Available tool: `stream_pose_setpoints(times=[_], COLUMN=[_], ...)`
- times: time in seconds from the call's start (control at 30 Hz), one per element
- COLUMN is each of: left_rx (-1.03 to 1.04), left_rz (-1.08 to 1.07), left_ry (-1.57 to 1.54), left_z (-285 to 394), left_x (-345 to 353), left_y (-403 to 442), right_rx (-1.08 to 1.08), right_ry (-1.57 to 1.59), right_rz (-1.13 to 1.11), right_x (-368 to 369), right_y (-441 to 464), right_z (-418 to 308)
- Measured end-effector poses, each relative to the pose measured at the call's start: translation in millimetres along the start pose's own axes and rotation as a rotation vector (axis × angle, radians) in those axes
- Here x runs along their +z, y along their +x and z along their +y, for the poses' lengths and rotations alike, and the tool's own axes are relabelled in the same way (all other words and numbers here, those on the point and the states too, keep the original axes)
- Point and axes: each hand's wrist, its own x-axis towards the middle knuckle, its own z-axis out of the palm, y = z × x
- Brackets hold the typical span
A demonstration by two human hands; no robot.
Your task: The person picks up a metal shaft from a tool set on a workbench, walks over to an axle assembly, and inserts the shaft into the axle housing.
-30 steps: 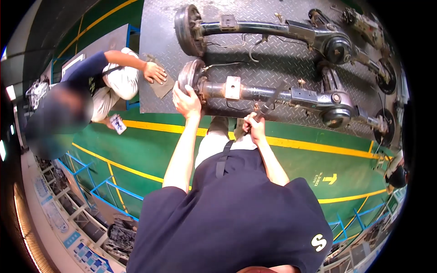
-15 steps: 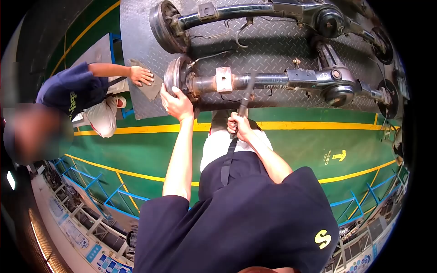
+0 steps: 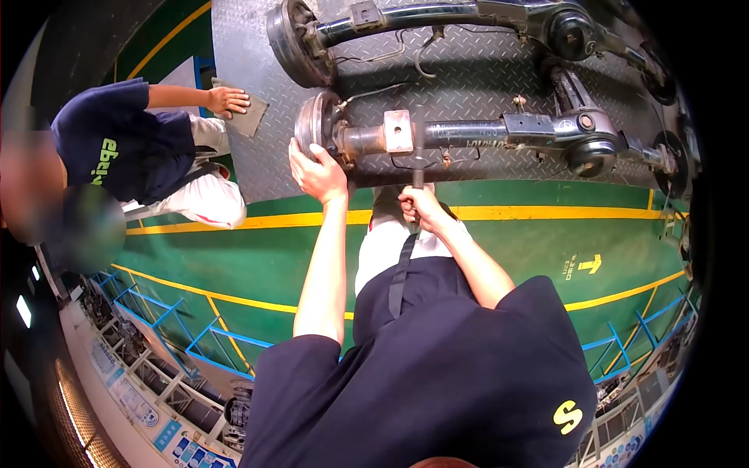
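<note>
My left hand cups the lower near side of a brake drum, its fingers on the outer side and thumb against the rim. The drum sits on the left end of a black vehicle axle lying across a metal plate. My right hand is closed round the grip of a dark, straight, bar-like tool, to the right of the left hand. The tool points up across the axle beside a square bracket; its blurred far end hides its exact kind.
A second axle with its own drum lies behind. Left of me, a co-worker's hand rests on a flat grey piece on the checkered plate. Blue railings stand behind me on the green floor.
The tool in my right hand has swung from a rightward slant to nearly straight up. My left hand stays at the drum. The co-worker leans differently, and the view has shifted slightly.
</note>
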Motion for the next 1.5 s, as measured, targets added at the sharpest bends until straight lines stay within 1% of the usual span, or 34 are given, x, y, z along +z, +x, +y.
stream_pose_setpoints(times=[0.07, 0.1, 0.13, 0.2, 0.23, 0.27, 0.33, 0.4, 0.47, 0.53, 0.57, 0.6, 0.67, 0.73, 0.77, 0.8, 0.87, 0.9, 0.93, 1.0, 1.03, 1.07, 1.13, 1.17, 1.2, 1.27, 1.3, 1.33, 1.4, 1.43, 1.47, 1.5], left_rx=[-0.001, -0.008, -0.004, -0.006, 0.012, 0.032, 0.044, 0.007, -0.001, 0.026, 0.020, 0.024, 0.036, 0.046, 0.053, 0.048, 0.075, 0.077, 0.079, 0.072, 0.070, 0.066, 0.067, 0.068, 0.055, 0.069, 0.071, 0.068, 0.066, 0.063, 0.058, 0.051], left_rz=[0.004, 0.011, 0.005, 0.010, 0.022, 0.023, 0.035, 0.006, 0.013, 0.017, 0.019, 0.020, 0.026, 0.020, 0.015, 0.022, 0.049, 0.055, 0.054, 0.040, 0.042, 0.051, 0.046, 0.048, 0.031, 0.040, 0.042, 0.041, 0.045, 0.043, 0.045, 0.059], left_ry=[0.007, 0.003, -0.002, -0.001, 0.008, 0.005, -0.013, -0.029, -0.029, -0.014, -0.016, -0.018, -0.014, 0.015, 0.043, 0.058, 0.036, 0.033, 0.030, 0.011, 0.018, 0.021, 0.009, 0.026, 0.038, 0.014, 0.011, 0.019, 0.023, 0.023, 0.023, 0.024], left_z=[0, 0, 1, -1, -2, -1, -1, 0, 2, 1, 2, 3, 2, 1, 1, 1, -2, -4, -4, -3, -3, -3, -3, -3, -4, -6, -6, -6, -4, -4, -4, -4], left_x=[2, 1, 1, -2, -3, 1, 2, 0, 0, -1, -2, -2, -1, -1, -2, -1, 1, 2, 1, 1, 1, 0, 1, 1, 1, 2, 2, 1, 1, 0, 0, 1], left_y=[0, 0, 0, 3, 4, 2, 1, 1, 2, 2, 2, 2, 2, 2, 2, 2, 2, 2, 2, 2, 2, 1, 3, 3, 3, 3, 3, 2, 2, 2, 2, 3], right_rx=[0.004, -0.078, -0.119, -0.185, -0.181, -0.140, 0.003, -0.034, -0.052, -0.100, -0.067, -0.047, 0.070, -0.001, -0.097, -0.157, -0.220, -0.163, -0.100, 0.050, 0.081, -0.015, -0.162, -0.196, -0.238, -0.050, 0.134, 0.106, 0.129, 0.066, 0.065, -0.004], right_ry=[-0.059, -0.173, -0.159, 0.081, 0.179, 0.173, -0.040, -0.148, -0.177, 0.040, 0.157, 0.163, 0.163, 0.035, 0.034, 0.083, 0.361, 0.422, 0.299, 0.110, 0.132, 0.000, 0.074, 0.216, 0.333, 0.260, 0.085, 0.075, -0.079, -0.100, -0.108, -0.193], right_rz=[0.020, 0.111, 0.169, 0.174, 0.186, 0.167, 0.061, 0.172, 0.172, 0.135, 0.089, 0.076, 0.011, 0.142, 0.162, 0.168, 0.053, 0.066, 0.076, -0.089, -0.029, 0.117, 0.159, 0.121, 0.019, -0.030, -0.152, -0.147, 0.050, 0.066, 0.062, 0.120], right_x=[-10, -23, -21, -14, -8, 1, -5, -4, -8, -2, 7, 16, 22, 19, 10, 4, 10, 13, 19, 9, 0, -4, -9, -5, -2, 14, 7, 6, -1, -7, -9, -10], right_y=[-12, -10, -9, 1, 6, 2, -1, -13, -12, -9, -7, -4, -6, -17, -10, -2, 4, 7, 0, -8, -10, -12, -7, -2, 3, -10, -10, -17, -22, -21, -18, -14], right_z=[-7, -6, -4, 8, 13, 12, 8, -5, -7, -2, 3, 8, 6, -8, -4, 0, 7, 11, 9, -3, -8, -12, -11, -7, 0, -4, -8, -8, -13, -15, -14, -14])
